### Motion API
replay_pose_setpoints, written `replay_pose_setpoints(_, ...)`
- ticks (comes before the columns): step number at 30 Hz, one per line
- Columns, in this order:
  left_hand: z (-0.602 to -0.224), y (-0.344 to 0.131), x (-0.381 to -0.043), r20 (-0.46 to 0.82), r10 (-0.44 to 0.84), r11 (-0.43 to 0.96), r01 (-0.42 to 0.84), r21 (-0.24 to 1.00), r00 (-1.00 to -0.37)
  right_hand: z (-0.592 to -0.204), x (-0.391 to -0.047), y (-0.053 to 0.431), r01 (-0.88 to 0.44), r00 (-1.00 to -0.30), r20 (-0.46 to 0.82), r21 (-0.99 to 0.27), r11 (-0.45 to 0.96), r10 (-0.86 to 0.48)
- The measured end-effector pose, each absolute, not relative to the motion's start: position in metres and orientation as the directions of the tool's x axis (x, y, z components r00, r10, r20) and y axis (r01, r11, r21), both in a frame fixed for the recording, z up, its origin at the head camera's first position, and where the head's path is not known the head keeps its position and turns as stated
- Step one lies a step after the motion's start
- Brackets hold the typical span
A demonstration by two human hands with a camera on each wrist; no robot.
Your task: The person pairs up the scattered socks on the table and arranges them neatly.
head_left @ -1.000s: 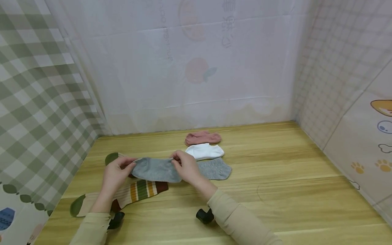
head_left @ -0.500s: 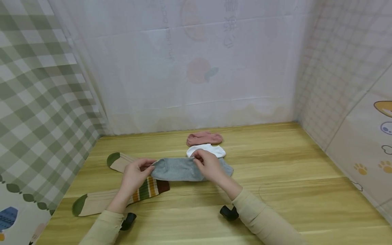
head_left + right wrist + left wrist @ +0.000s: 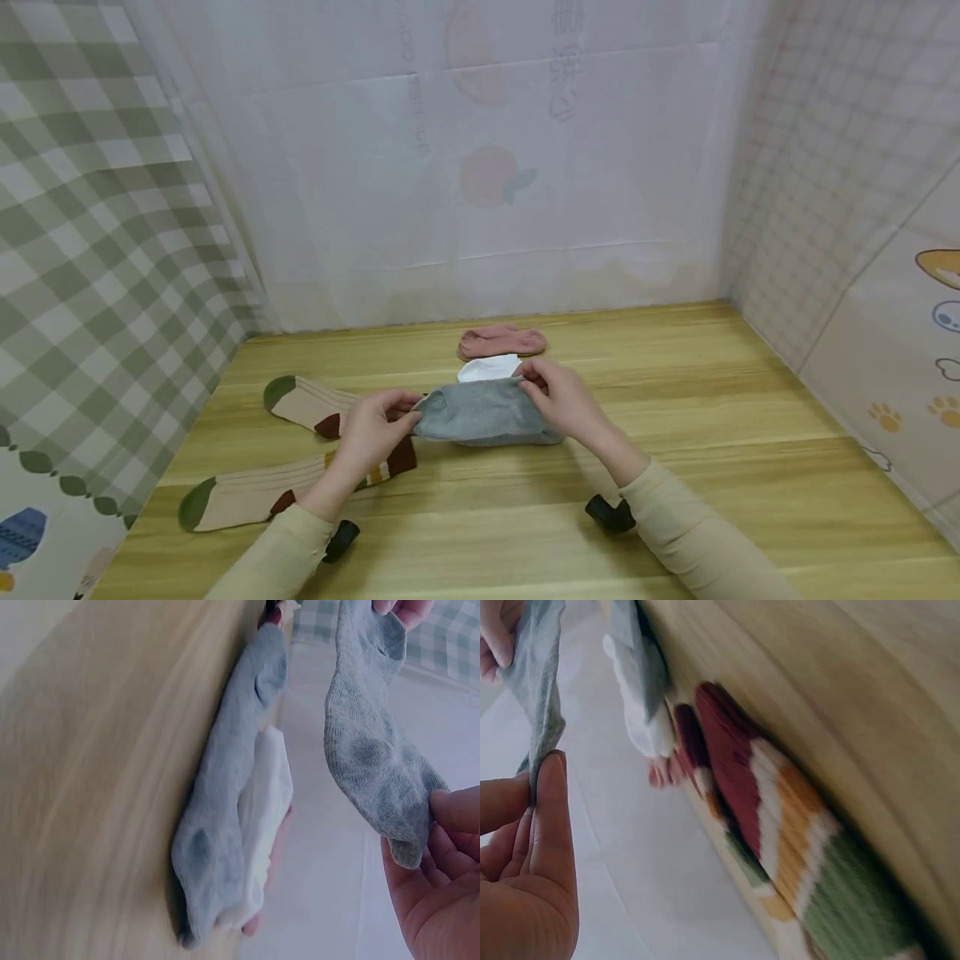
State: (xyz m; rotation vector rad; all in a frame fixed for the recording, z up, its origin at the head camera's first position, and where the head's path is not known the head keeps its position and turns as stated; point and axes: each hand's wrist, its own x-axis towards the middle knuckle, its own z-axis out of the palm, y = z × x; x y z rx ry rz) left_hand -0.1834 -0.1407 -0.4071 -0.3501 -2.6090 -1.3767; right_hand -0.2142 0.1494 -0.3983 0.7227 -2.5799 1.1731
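Stretched between both hands is a grey ankle sock (image 3: 483,410), raised off the table. My left hand (image 3: 375,429) pinches its left end between thumb and fingers. At the other end, my right hand (image 3: 566,404) has a pinch grip near the upper edge. Below it lies a second grey sock (image 3: 217,795), plain in the right wrist view but mostly covered by the held one in the head view. Just behind is a white sock (image 3: 486,367), partly hidden, and beyond that a pink sock (image 3: 501,342).
Two long beige socks with green toes lie at the left, the nearer sock (image 3: 247,493) partly behind my left forearm and the farther sock (image 3: 303,402) beyond it. Cloth-covered walls (image 3: 390,208) close the wooden table (image 3: 720,433) at the back and sides.
Both hands have moved right with the held grey sock, from above the striped beige socks to in front of the white sock. The lying grey sock has become mostly covered in the head view.
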Motion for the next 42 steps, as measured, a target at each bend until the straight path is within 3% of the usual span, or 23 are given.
replay_pose_setpoints(17, -0.405, -0.113, -0.190, 0.241, 0.202, 0.514, 0.312, 0.799, -0.949, -0.400, -0.221, 0.184, -0.527, -0.850, 0.393, -0.609, 0.593, -0.351)
replay_pose_setpoints(26, -0.422, -0.109, -0.196, 0.159, 0.221, 0.600, 0.263, 0.755, -0.962, -0.420, -0.229, 0.185, -0.525, -0.851, 0.345, -0.559, 0.642, -0.396)
replay_pose_setpoints(42, -0.429, -0.105, -0.210, 0.154, 0.227, 0.684, 0.269, 0.678, -0.962, -0.430, -0.242, 0.181, -0.443, -0.895, 0.230, -0.565, 0.696, -0.383)
